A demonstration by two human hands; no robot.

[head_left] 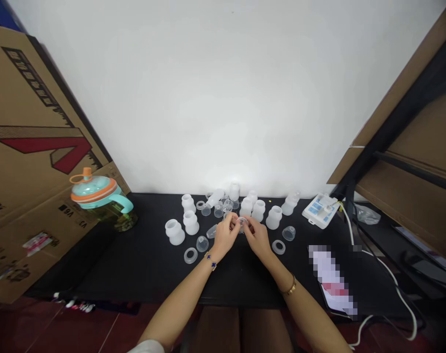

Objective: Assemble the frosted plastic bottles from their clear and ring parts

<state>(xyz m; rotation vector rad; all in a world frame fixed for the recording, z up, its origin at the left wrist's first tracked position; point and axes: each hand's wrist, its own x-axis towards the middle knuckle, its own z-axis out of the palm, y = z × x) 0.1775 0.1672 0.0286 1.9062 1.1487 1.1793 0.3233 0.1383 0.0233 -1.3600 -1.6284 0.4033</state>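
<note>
Both of my hands meet over the middle of the black table. My left hand [226, 234] and my right hand [256, 236] pinch a small clear ring-shaped piece [242, 223] between their fingertips; its finer detail is too small to make out. White bottles [175, 232] stand upright to the left, and more white bottles [274, 217] stand to the right and behind my hands. Clear domed caps lie around, one [202, 243] left of my left hand and another [289, 233] right of my right hand. One translucent ring [190, 255] lies at the left, another ring [278, 246] at the right.
A teal and orange jug [97, 196] stands at the left by a large cardboard box [31, 147]. On the right are a white case [321, 211], a phone with a blurred screen [333, 282] and a white cable [384, 269]. A white wall rises behind the table [134, 269].
</note>
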